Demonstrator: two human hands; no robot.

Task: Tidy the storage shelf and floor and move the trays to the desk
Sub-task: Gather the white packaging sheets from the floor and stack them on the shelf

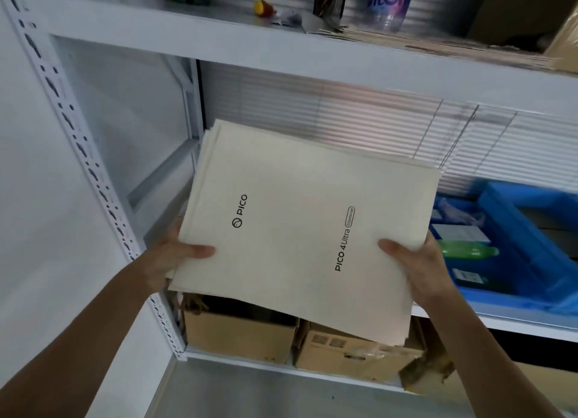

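A stack of flat cream cardboard sleeves printed "PICO" and "PICO 4 Ultra" is held tilted in front of the middle level of a white metal shelf. My left hand grips the stack's near left corner, thumb on top. My right hand grips its near right edge, thumb on top. The stack's far end reaches into the shelf opening. A blue plastic tray with a green bottle and small boxes in it sits on the same level to the right.
Brown cardboard boxes stand on the level below. The top level holds a plastic bottle, a dark packet, a small yellow-red object and flattened cardboard. A perforated white upright runs down the left. Window blinds are behind.
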